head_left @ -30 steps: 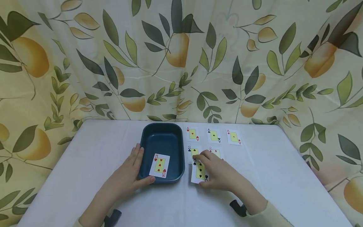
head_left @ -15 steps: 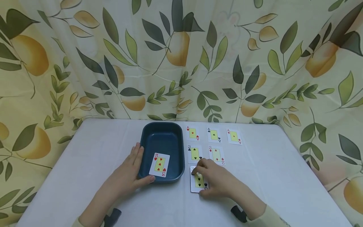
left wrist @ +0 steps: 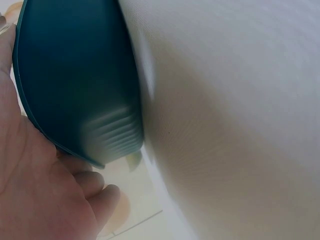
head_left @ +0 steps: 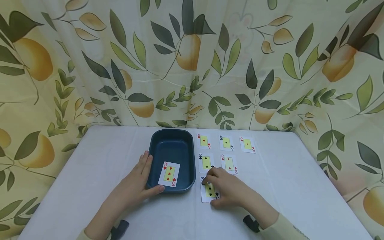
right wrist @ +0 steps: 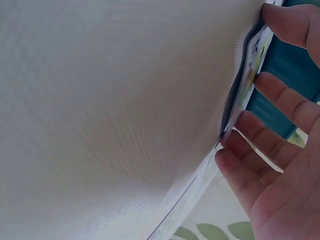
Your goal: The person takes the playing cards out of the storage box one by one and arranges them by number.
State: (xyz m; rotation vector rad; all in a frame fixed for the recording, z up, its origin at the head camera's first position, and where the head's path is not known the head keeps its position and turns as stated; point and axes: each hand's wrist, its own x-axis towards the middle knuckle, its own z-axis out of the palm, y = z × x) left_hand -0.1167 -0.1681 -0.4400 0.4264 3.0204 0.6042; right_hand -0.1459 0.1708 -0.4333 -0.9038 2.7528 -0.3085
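A three of spades (head_left: 209,192) lies at the table's near side, below the two of clubs. My right hand (head_left: 223,187) holds it by its edges, thumb at the near end and fingers at the far end. In the right wrist view, that card (right wrist: 250,75) looks slightly bowed between thumb and fingers. My left hand (head_left: 138,178) rests along the left side of a dark blue tray (head_left: 192,160), fingers extended and thumb at its near-left corner. A three of hearts (head_left: 169,174) lies face up inside. The left wrist view shows fingers against the tray's outer wall (left wrist: 75,75).
An ace of hearts (head_left: 204,141), an ace of clubs (head_left: 226,143) and an ace of diamonds (head_left: 247,144) form the far row. Beneath them lie a two of clubs (head_left: 206,162) and a two of diamonds (head_left: 229,164). A patterned curtain (head_left: 168,100) hangs behind the white-covered table (head_left: 120,150).
My right hand has brought the three of spades toward the near edge, off the two of clubs, and laid it flat below that card. My left hand and the tray have stayed put.
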